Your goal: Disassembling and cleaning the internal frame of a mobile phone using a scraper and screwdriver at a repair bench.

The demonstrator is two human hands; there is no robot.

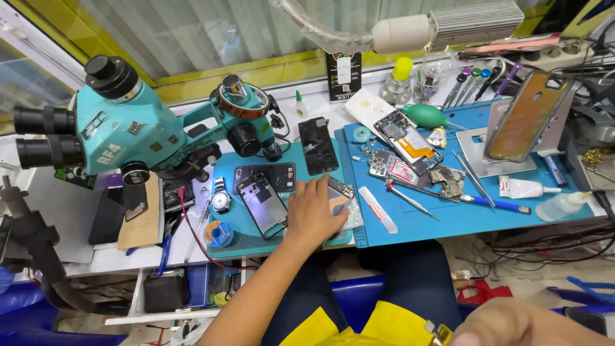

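At the far left of the desk [77,211] stands a teal stereo microscope [122,122], its eyepieces pointing left. Below it lie a brown card [144,221], a wristwatch [221,200] and a spool of solder wire [218,234].

On the teal mat [230,247] a phone with its back off [264,204] lies with its long axis running away from the person, tilted slightly left. Just to its right, the left hand [315,214] rests palm down on a small phone part [339,195]. The fingers [323,186] are spread flat, gripping nothing that shows; the part sticks out from under the fingertips to the right. The open phone is just left of this hand, the nearer one.

Behind, a black upright package [344,77] with a pale label stands by the window. On the blue mat [448,218] lie a white flat strip [378,210], an opened phone [407,141] lying diagonally, screwdrivers [413,200] and a white tube [522,188].

The right hand [512,323] is at the bottom edge, blurred; I cannot tell whether it is open or closed.
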